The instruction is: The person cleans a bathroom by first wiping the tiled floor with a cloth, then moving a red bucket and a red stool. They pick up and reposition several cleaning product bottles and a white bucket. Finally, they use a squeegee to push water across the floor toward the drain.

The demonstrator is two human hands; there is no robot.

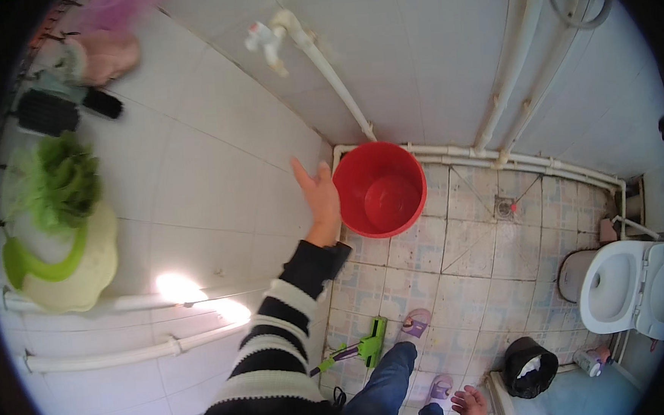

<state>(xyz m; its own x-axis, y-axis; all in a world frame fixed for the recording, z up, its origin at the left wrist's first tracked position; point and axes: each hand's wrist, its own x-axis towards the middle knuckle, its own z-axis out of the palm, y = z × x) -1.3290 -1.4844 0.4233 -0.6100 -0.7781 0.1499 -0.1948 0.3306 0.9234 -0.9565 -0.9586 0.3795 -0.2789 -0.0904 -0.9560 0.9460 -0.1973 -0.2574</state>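
Note:
My left hand (321,200), in a black-and-white striped sleeve, is stretched forward with its fingers apart and nothing in it. It overlaps the left rim of a red plastic bucket (392,200); whether it touches the rim I cannot tell. The bucket looks bare inside and stands in the corner, beneath a white tap (265,44) on a wall pipe. Low at the bottom edge, my right hand (469,406) hangs beside my legs, fingers loosely bent and apart, holding nothing visible.
Brushes (48,111), a green bath puff (64,178) and a pale yellow basin (96,260) hang on the left wall. A green mop head (372,343) lies near my feet. On the right are a toilet (614,285), a black bin (519,382) and a floor drain (504,207).

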